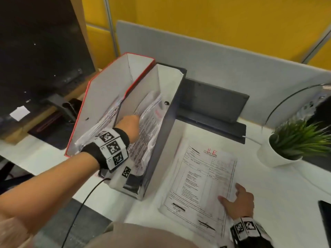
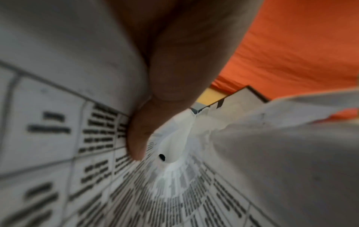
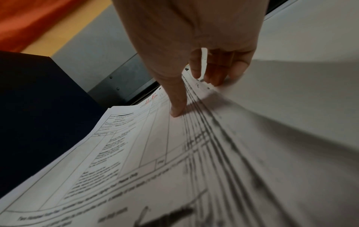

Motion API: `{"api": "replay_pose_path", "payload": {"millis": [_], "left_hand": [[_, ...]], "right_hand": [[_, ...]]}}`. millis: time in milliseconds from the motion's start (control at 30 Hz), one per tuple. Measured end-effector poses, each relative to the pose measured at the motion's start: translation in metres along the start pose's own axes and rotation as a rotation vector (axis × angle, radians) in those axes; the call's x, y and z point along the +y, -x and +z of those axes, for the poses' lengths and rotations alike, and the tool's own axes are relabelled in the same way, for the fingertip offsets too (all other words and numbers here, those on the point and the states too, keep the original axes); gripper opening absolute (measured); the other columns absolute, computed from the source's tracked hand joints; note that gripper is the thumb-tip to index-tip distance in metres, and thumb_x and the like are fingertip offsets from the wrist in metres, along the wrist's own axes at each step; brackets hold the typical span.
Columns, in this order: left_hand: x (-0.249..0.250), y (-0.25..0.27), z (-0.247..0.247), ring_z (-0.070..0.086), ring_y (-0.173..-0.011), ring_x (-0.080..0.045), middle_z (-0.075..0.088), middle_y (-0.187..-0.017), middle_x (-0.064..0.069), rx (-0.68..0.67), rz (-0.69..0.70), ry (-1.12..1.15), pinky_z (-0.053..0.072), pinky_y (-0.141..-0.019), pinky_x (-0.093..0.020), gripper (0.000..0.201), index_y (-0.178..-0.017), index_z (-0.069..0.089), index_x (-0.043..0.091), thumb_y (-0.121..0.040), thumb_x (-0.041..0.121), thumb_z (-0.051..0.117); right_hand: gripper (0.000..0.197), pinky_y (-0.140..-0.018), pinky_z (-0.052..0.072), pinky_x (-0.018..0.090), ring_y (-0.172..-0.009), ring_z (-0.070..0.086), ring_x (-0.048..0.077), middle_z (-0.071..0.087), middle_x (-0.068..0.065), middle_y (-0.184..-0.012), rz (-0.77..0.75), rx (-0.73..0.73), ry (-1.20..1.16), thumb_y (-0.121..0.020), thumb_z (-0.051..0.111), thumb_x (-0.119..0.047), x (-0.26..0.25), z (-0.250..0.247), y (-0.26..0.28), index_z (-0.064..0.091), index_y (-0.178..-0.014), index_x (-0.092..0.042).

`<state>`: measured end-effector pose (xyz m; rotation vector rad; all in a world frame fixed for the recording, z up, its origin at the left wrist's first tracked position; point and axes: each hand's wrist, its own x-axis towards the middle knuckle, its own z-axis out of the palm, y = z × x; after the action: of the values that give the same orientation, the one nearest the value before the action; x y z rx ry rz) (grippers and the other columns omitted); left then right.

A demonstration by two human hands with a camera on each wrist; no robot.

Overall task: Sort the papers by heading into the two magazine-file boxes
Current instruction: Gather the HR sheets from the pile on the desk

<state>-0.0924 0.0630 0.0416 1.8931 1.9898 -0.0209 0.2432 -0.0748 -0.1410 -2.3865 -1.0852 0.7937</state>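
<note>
Two magazine-file boxes stand side by side: a red-edged box (image 1: 100, 104) on the left and a dark box (image 1: 166, 122) on the right, both holding printed papers (image 1: 150, 122). My left hand (image 1: 131, 120) reaches down into the dark box with its fingers curled. Its thumb (image 2: 139, 138) lies on a printed sheet (image 2: 58, 130) that it holds; the other fingers are hidden. A paper stack (image 1: 200, 181) lies on the desk to the right, its top sheet headed "HR" in red. My right hand (image 1: 231, 192) pinches that top sheet (image 3: 136, 153) at its right edge, thumb on top.
A potted green plant (image 1: 293, 142) stands at the right. A closed grey laptop (image 1: 211, 102) lies behind the stack, against a grey partition (image 1: 215, 56). A dark monitor (image 1: 35, 51) fills the left. A black cable (image 1: 86, 199) hangs off the front edge.
</note>
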Motion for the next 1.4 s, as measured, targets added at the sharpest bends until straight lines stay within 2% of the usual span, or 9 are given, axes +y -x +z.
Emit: {"api": "replay_pose_path", "payload": {"millis": [100, 233, 467, 633, 767, 900, 1067, 1267, 1400], "left_hand": [[0.002, -0.001, 0.000, 0.061, -0.104, -0.035, 0.060, -0.117, -0.021, -0.017, -0.010, -0.032, 0.053, -0.086, -0.039, 0.045, -0.129, 0.045, 0.000, -0.085, -0.001, 0.056], [0.007, 0.003, -0.014, 0.058, -0.107, -0.035, 0.060, -0.117, -0.017, 0.169, 0.086, 0.005, 0.049, -0.091, -0.043, 0.053, -0.134, 0.040, 0.010, -0.084, 0.006, 0.061], [0.072, 0.029, -0.032, 0.060, -0.085, -0.011, 0.063, -0.096, 0.003, 0.505, 0.466, 0.473, 0.051, -0.080, -0.025, 0.025, -0.112, 0.061, 0.018, -0.089, 0.010, 0.057], [0.127, 0.036, 0.016, 0.062, -0.088, -0.013, 0.067, -0.091, 0.006, 0.337, 0.564, 0.477, 0.050, -0.078, -0.027, 0.020, -0.105, 0.064, 0.022, -0.088, 0.017, 0.056], [0.126, 0.008, 0.077, 0.060, -0.104, -0.025, 0.063, -0.114, -0.007, -0.055, 0.293, 0.111, 0.043, -0.079, -0.030, 0.025, -0.115, 0.058, 0.011, -0.093, 0.020, 0.050], [0.099, -0.012, 0.125, 0.061, -0.102, -0.029, 0.063, -0.113, -0.013, -0.273, 0.110, 0.010, 0.051, -0.082, -0.032, 0.031, -0.109, 0.059, 0.002, -0.090, 0.027, 0.058], [0.090, -0.018, 0.148, 0.057, -0.070, -0.019, 0.062, -0.084, -0.006, -0.192, 0.029, 0.214, 0.042, -0.051, -0.024, 0.035, -0.083, 0.054, 0.010, -0.073, 0.035, 0.077], [0.093, -0.019, 0.156, 0.063, -0.073, -0.023, 0.068, -0.081, -0.009, -0.111, 0.020, 0.356, 0.053, -0.068, -0.029, 0.020, -0.076, 0.067, 0.008, -0.074, 0.026, 0.078], [0.090, -0.013, 0.161, 0.058, -0.065, -0.026, 0.065, -0.076, -0.016, -0.019, 0.190, 0.334, 0.049, -0.063, -0.030, 0.027, -0.059, 0.056, 0.014, -0.085, 0.018, 0.064]], "right_hand": [[0.087, -0.106, 0.037, 0.048, -0.123, 0.045, 0.037, 0.035, 0.022, -0.135, 0.003, -0.015, -0.001, -0.068, 0.082, -0.021, -0.002, -0.001, 0.001, 0.035, -0.140, -0.009], [0.086, -0.105, 0.038, 0.048, -0.122, 0.044, 0.037, 0.036, 0.022, -0.134, 0.012, -0.010, -0.004, -0.069, 0.081, -0.018, -0.005, -0.003, 0.003, 0.035, -0.141, -0.010], [0.084, -0.102, 0.041, 0.046, -0.121, 0.046, 0.033, 0.037, 0.017, -0.132, 0.039, -0.018, -0.031, -0.070, 0.079, -0.016, -0.012, -0.002, 0.006, 0.034, -0.141, -0.013], [0.086, -0.101, 0.042, 0.045, -0.120, 0.047, 0.029, 0.038, 0.015, -0.130, 0.037, -0.027, -0.027, -0.069, 0.080, -0.019, -0.012, -0.001, 0.005, 0.033, -0.142, -0.014], [0.086, -0.100, 0.043, 0.044, -0.120, 0.048, 0.026, 0.039, 0.011, -0.131, 0.042, -0.049, -0.012, -0.071, 0.079, -0.024, -0.011, -0.001, 0.006, 0.032, -0.142, -0.018], [0.085, -0.101, 0.042, 0.045, -0.121, 0.047, 0.024, 0.040, 0.009, -0.131, 0.053, -0.069, -0.009, -0.072, 0.078, -0.025, -0.008, -0.002, 0.009, 0.030, -0.142, -0.021], [0.087, -0.103, 0.041, 0.043, -0.122, 0.046, 0.024, 0.039, 0.008, -0.131, 0.064, -0.104, 0.021, -0.073, 0.077, -0.026, -0.008, -0.006, 0.009, 0.027, -0.143, -0.023], [0.088, -0.107, 0.038, 0.033, -0.114, 0.044, 0.022, 0.034, 0.008, -0.124, -0.134, -0.065, -0.077, -0.069, 0.072, 0.005, -0.014, -0.004, 0.012, 0.030, -0.143, -0.016], [0.086, -0.076, 0.049, 0.024, -0.079, 0.044, 0.014, 0.042, 0.005, -0.108, -0.085, -0.127, -0.265, -0.072, 0.066, 0.008, -0.018, -0.008, 0.013, 0.025, -0.144, -0.017]]}}
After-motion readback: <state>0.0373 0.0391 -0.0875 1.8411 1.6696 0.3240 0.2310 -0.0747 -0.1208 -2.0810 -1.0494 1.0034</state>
